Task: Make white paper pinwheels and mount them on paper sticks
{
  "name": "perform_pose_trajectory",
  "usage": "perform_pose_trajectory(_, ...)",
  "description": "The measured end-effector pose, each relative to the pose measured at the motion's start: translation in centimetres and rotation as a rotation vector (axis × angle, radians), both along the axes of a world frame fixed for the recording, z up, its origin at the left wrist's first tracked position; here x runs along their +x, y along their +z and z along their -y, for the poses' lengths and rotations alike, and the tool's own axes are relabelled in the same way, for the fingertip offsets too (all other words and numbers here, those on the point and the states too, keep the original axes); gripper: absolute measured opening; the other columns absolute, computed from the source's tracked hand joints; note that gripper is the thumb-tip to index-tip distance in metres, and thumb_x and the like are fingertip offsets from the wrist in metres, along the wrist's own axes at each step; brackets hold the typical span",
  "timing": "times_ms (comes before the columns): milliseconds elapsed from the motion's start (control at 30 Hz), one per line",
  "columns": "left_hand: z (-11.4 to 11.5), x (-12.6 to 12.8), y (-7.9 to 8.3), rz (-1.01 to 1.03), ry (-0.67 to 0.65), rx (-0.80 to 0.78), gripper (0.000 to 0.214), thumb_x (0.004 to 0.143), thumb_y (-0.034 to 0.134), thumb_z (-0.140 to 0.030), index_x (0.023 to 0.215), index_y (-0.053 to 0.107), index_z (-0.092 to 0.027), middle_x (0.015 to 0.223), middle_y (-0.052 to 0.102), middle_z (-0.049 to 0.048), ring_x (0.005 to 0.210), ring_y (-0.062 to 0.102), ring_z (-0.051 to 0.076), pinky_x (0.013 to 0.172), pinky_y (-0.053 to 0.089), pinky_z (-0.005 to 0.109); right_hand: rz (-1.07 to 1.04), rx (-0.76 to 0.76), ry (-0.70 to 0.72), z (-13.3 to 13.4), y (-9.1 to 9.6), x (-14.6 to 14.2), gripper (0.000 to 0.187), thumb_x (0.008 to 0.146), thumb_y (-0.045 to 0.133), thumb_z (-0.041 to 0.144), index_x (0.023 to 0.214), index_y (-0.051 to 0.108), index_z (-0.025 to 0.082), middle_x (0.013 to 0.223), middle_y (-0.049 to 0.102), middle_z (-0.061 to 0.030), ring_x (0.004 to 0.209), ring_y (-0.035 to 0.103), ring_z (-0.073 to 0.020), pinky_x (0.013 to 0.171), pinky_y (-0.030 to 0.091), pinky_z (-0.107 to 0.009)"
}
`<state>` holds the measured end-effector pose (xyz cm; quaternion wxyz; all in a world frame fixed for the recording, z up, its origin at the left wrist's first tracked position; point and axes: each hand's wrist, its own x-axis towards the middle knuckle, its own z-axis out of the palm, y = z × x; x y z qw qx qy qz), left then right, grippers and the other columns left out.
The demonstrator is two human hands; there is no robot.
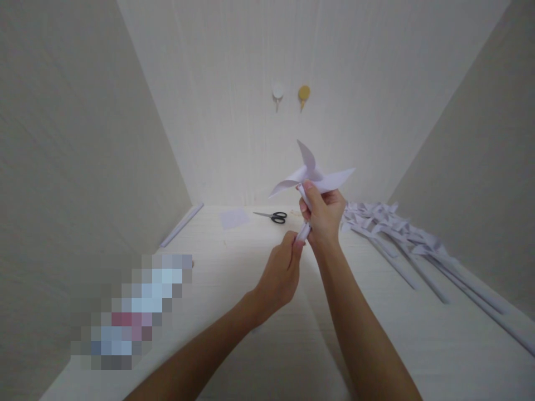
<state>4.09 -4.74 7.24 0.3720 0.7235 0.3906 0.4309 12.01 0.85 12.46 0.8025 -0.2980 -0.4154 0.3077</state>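
A: Where was the pinwheel [309, 174]?
B: From where I stood, it was raised above the table [225, 267], in front of the back wall [229, 111], vanes [340, 179] spread.

A: What was the state of the hands?
B: The right hand [325, 217] was clamped on the tube [304, 231] just below the vanes. The left hand [280, 273] gripped the tube's lower end. A short length bridged the gap between them.

A: Which fault was most likely?
B: In my judgement, a crushed tube. It looked like rolled paper, so excess squeeze could have flattened it. Opposed twisting by the two hands could have kinked it or loosened the roll. Its exposed lengths lay at different angles; whether it was bent inside the right hand, I could not tell.

A: Was there a risk at the vanes?
B: Yes. The right fingers lay close under one vane; a tighter closing could have creased it. The thumb [310, 188] obscured the joint, so its security could not be verified. A weak joint could have let the vanes spring loose.

A: Were there other hazards?
B: The stack [376, 214] lay near the right hand. A sideways sweep could have bent its paper. The scissors [273, 216] lay apart from both hands.
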Motion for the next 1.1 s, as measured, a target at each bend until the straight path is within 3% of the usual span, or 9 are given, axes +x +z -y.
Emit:
perform_pose_trajectory(233,0.2,0.2,0.1,-0.033,0.009,0.042,0.035,0.084,0.019,-0.04,0.09,0.045,-0.017,0.055,0.037,-0.0035,0.048,0.033,0.01,0.048,0.022,0.024,0.062,-0.033,-0.028,0.0,-0.2,0.1,0.02,0.061,0.062,0.032,0.061,0.051,0.016,0.05,0.051,0.0053,0.03,0.036,-0.0017,0.026,0.025,-0.014)
perform_pose_trajectory(467,0.3,0.4,0.0,-0.136,0.039,0.112,0.038,0.084,0.017,-0.038,0.098,0.044,-0.016,0.057,0.044,-0.0009,0.05,0.037,0.011,0.05,0.025,0.025,0.232,-0.074,-0.155,0.3,0.0,0.1,0.014,0.062,0.059,0.028,0.063,0.057,0.014,0.053,0.055,0.0032,0.032,0.038,-0.0027,0.028,0.028,-0.015)
perform_pose_trajectory(733,0.0,0.6,-0.6,-0.207,0.068,0.14,0.035,0.084,0.015,-0.037,0.086,0.043,-0.016,0.061,0.048,0.0018,0.052,0.041,0.013,0.05,0.027,0.026,0.306,-0.111,-0.234,0.5,-0.3,0.1,0.015,0.061,0.059,0.028,0.066,0.06,0.014,0.059,0.058,0.0012,0.034,0.04,-0.0035,0.028,0.028,-0.016)
perform_pose_trajectory(900,-0.4,0.3,-0.7,-0.224,0.099,0.162,0.034,0.085,0.015,-0.036,0.086,0.043,-0.017,0.062,0.048,0.0012,0.052,0.041,0.013,0.051,0.028,0.026,0.211,-0.101,-0.111,-0.1,-0.4,0.3,0.015,0.06,0.061,0.028,0.066,0.06,0.014,0.058,0.058,0.0025,0.038,0.045,-0.0049,0.035,0.037,-0.017)
perform_pose_trajectory(1000,-0.8,-0.3,-0.7,-0.228,0.139,0.179,0.036,0.085,0.014,-0.036,0.091,0.043,-0.016,0.062,0.048,0.0006,0.053,0.042,0.013,0.052,0.028,0.026,0.06,-0.058,-0.023,-0.4,-0.1,1.0,0.013,0.057,0.064,0.025,0.065,0.059,0.016,0.059,0.059,0.0039,0.05,0.052,-0.007,0.049,0.045,-0.02)
perform_pose_trajectory(1100,-1.5,-1.0,-0.6,-0.226,0.193,0.191,0.037,0.085,0.014,-0.036,0.091,0.044,-0.015,0.058,0.044,-0.0011,0.05,0.039,0.012,0.051,0.027,0.025,-0.102,-0.079,0.135,-0.2,0.5,2.5,0.01,0.056,0.065,0.021,0.061,0.057,0.018,0.06,0.059,0.0062,0.054,0.053,-0.0055,0.055,0.045,-0.019)
